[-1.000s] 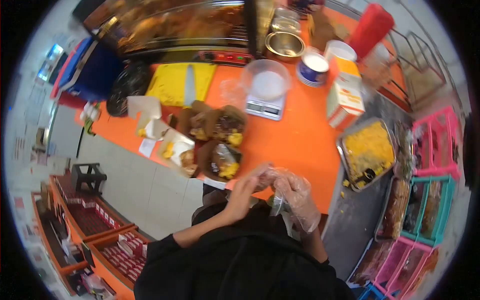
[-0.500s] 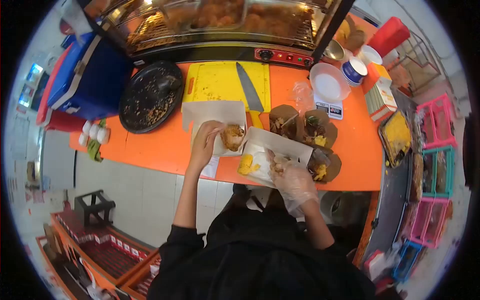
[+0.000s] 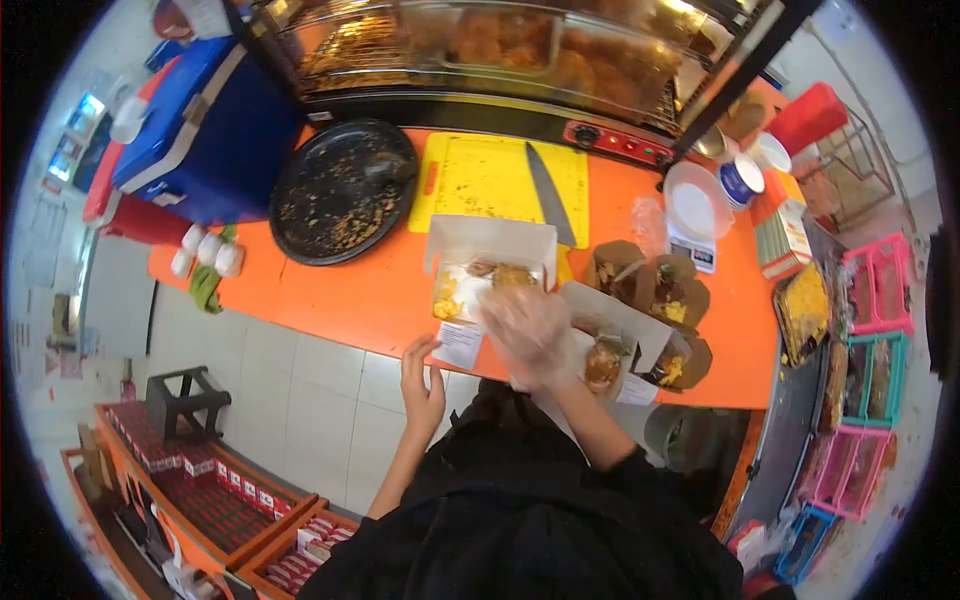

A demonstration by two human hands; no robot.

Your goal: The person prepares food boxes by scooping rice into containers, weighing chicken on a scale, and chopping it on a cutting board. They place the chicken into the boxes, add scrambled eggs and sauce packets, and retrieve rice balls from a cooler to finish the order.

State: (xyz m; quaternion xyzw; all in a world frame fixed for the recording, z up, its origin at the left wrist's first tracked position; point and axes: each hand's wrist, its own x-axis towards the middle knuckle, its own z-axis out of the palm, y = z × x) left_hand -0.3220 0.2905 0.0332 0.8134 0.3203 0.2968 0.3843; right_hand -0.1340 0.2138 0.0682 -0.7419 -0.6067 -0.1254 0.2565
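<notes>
My right hand (image 3: pixel 530 335), in a clear plastic glove, is over the front right part of a white food box (image 3: pixel 495 240) with its lid up. Its fingers are blurred and partly hidden. Inside that box lie yellow food (image 3: pixel 447 306) that looks like scrambled egg and a browned fried piece (image 3: pixel 515 274). My left hand (image 3: pixel 423 388) is bare, fingers apart, beside a printed paper slip (image 3: pixel 459 343) at the table edge. A second white box (image 3: pixel 640 332), partly covered by my right hand, holds a browned piece (image 3: pixel 604 362).
Brown cartons (image 3: pixel 615 265) of food stand right of the boxes. Behind are a yellow cutting board (image 3: pixel 470 180), a knife (image 3: pixel 548 192) and a black pan (image 3: pixel 345 200). A lit food warmer (image 3: pixel 480 105) borders the back. A scale (image 3: pixel 700 255) carries a clear bowl (image 3: pixel 695 200).
My right hand has moved left from the second box to the first. My left hand has drawn back from the first box toward me. The camera view has shifted slightly.
</notes>
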